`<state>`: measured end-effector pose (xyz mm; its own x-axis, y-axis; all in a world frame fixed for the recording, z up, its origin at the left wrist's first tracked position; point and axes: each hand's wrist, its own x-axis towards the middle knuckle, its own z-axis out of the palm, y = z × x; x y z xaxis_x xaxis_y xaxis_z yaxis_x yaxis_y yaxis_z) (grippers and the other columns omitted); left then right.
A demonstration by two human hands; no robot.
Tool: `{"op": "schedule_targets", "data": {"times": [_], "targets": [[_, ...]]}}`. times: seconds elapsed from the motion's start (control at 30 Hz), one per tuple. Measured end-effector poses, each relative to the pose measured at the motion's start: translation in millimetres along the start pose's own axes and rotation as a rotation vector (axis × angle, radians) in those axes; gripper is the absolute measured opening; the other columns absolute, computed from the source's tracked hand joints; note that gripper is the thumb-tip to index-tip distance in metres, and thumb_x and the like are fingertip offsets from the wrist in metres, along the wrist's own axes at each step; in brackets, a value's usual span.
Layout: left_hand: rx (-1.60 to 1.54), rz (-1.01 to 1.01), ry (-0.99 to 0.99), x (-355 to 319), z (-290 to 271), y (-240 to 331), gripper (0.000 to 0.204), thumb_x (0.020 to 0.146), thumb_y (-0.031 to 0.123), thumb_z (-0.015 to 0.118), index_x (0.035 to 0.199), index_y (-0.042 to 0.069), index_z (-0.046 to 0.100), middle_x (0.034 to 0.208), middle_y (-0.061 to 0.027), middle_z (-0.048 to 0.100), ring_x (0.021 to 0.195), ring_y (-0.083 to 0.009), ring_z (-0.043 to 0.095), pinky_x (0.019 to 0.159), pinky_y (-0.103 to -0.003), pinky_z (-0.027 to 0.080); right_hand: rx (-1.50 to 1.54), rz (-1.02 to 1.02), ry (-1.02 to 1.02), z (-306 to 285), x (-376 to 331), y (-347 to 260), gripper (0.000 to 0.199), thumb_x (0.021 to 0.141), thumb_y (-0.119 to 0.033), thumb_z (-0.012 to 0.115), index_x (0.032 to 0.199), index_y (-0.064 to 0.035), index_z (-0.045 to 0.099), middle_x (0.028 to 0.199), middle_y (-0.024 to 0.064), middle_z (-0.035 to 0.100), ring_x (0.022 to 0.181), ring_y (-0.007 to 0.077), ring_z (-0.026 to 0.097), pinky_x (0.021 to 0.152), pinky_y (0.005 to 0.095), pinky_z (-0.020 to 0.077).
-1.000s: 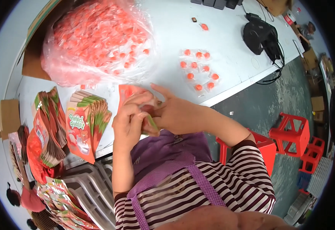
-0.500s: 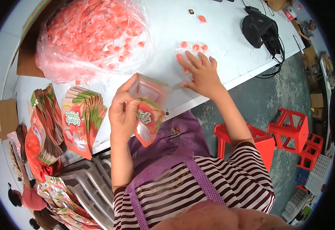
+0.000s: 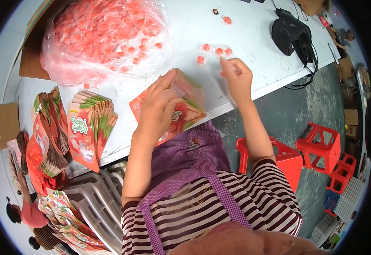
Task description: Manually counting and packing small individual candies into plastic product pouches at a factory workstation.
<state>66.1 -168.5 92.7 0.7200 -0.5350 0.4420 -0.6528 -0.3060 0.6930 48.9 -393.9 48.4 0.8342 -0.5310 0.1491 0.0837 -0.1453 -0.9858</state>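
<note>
My left hand [image 3: 155, 106] is closed on a red and green snack pouch [image 3: 181, 117] with a clear part, tilted at the table's near edge. Part of the pouch lies behind my fingers. Over the table to the right, my right hand [image 3: 238, 78] has its fingers drawn together. A bit of red shows by the fingertips, apparently a wrapped candy, blurred by motion. Just beyond it lie several clear-wrapped red candies [image 3: 219, 52].
A big clear bag of wrapped candies [image 3: 109, 38] sits by a cardboard box [image 3: 32, 59]. Fanned pouches [image 3: 83, 131] lie at left, above grey crates [image 3: 96, 199]. A black strapped device [image 3: 290, 34] is far right; red stools [image 3: 319, 146] stand on the floor.
My right hand has lifted and closed, moving right from the candies; fewer lie there. My left hand has moved right and away from me with the pouch, which has turned.
</note>
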Motion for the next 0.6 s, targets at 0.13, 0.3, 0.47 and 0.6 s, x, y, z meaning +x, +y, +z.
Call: {"op": "schedule_targets", "data": {"times": [0.13,0.3,0.47,0.6], "targets": [[0.000,-0.021,-0.022,-1,7,-3,0.006,0.079,0.002,0.059,0.085,0.003,0.057,0.129,-0.0180,0.050,0.117,-0.0357,0.048,0.095,-0.039,0.040,0.760,0.362,0.009,29,-18,-63,0.021,0.090,-0.023,0.055,0.077,-0.0064,0.053,0.068,0.0010,0.051,0.053,0.0072,0.048,0.041,0.0212,0.0365],[-0.158,-0.083,0.054,-3,13,-6,0.005,0.080,0.002,0.059,0.082,0.002,0.054,0.129,-0.0188,0.050,0.116,-0.0357,0.048,0.095,-0.039,0.040,0.541,-0.104,-0.387,39,-28,-43,0.023,0.093,-0.022,0.050,0.088,-0.0007,0.054,0.087,0.0040,0.051,0.076,0.0094,0.046,0.067,0.0212,0.0391],[-0.197,-0.094,0.075,-3,13,-3,0.007,0.080,0.000,0.059,0.082,0.002,0.052,0.129,-0.0201,0.050,0.116,-0.0349,0.049,0.094,-0.038,0.041,0.337,-0.255,-0.379,49,-30,-38,0.015,0.090,-0.016,0.050,0.090,-0.0011,0.055,0.094,0.0037,0.050,0.082,0.0109,0.046,0.078,0.0222,0.0362],[-0.270,-0.141,0.101,-2,7,-3,0.010,0.081,-0.003,0.059,0.083,0.002,0.050,0.127,-0.0224,0.051,0.114,-0.0326,0.052,0.091,-0.036,0.044,0.458,-0.338,-0.429,49,-39,-57,0.013,0.087,-0.014,0.056,0.093,-0.0026,0.057,0.095,0.0042,0.052,0.087,0.0136,0.051,0.078,0.0248,0.0403]]}}
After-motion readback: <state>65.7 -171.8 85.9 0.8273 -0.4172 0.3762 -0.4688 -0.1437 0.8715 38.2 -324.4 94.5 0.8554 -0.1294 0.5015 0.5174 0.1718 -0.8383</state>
